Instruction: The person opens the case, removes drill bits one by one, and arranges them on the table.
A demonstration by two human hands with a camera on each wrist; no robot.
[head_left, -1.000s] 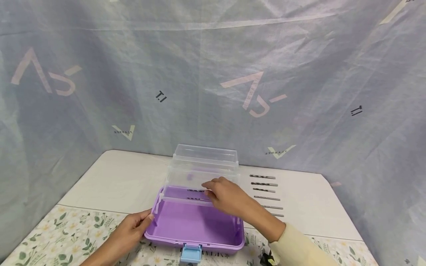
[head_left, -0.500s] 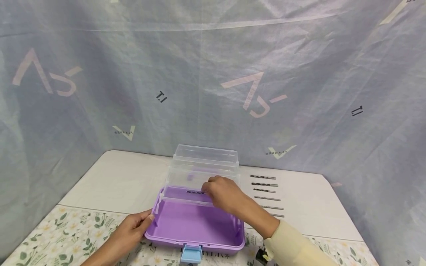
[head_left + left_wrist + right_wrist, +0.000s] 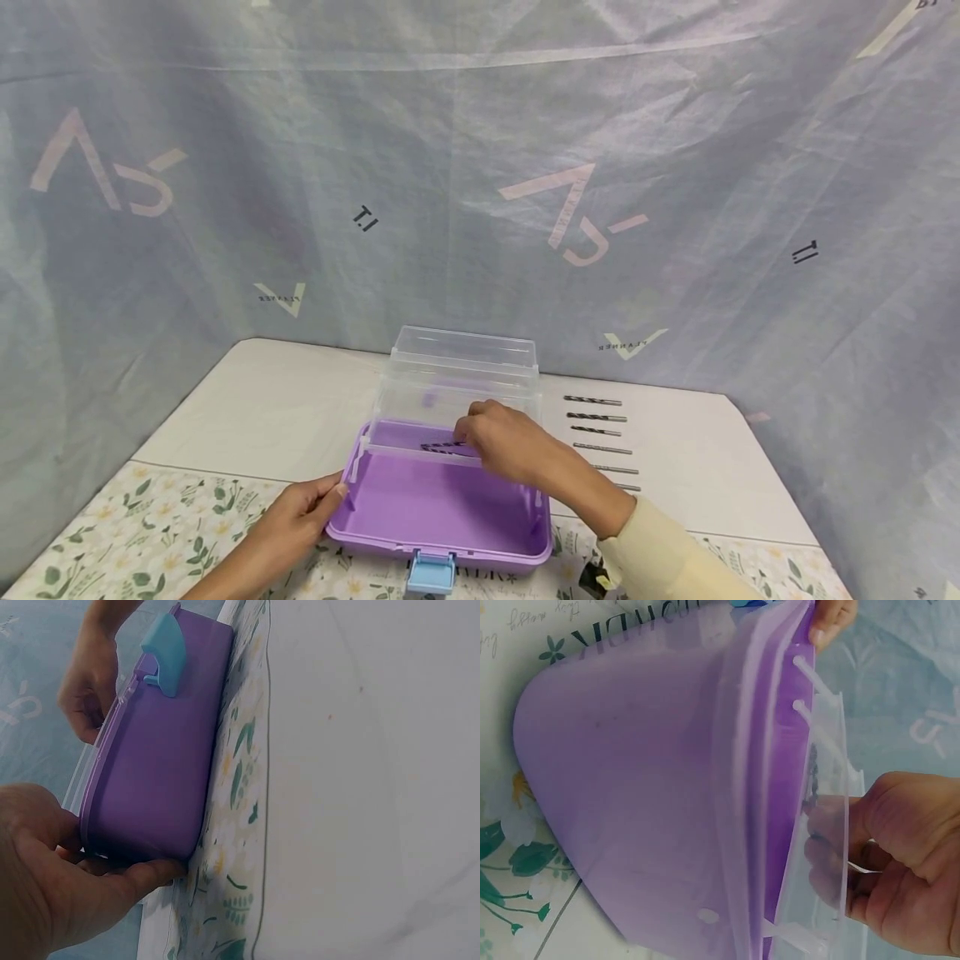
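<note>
An opened purple box (image 3: 442,500) with a blue latch (image 3: 431,572) has clear plastic trays (image 3: 461,367) raised at its back. My left hand (image 3: 303,510) grips the box's left side, thumb on the outer wall in the left wrist view. My right hand (image 3: 506,442) reaches into the lowest clear tray, its fingers bent down around the shank end of dark twist drill bits (image 3: 442,447); the fingertips are partly hidden in the head view. Through the clear wall in the right wrist view, a dark drill bit (image 3: 814,769) shows by the fingertips.
Several drill bits (image 3: 596,417) lie in a column on the white table (image 3: 697,467), right of the box. A floral cloth (image 3: 180,533) covers the near side. Behind the table hangs a grey-blue curtain (image 3: 450,275). A small dark object (image 3: 594,577) sits beside the right sleeve.
The right hand's fingers have curled down into the tray. The drill bits there shift, first toward the back, then toward the tray's front wall. The left hand stays on the box.
</note>
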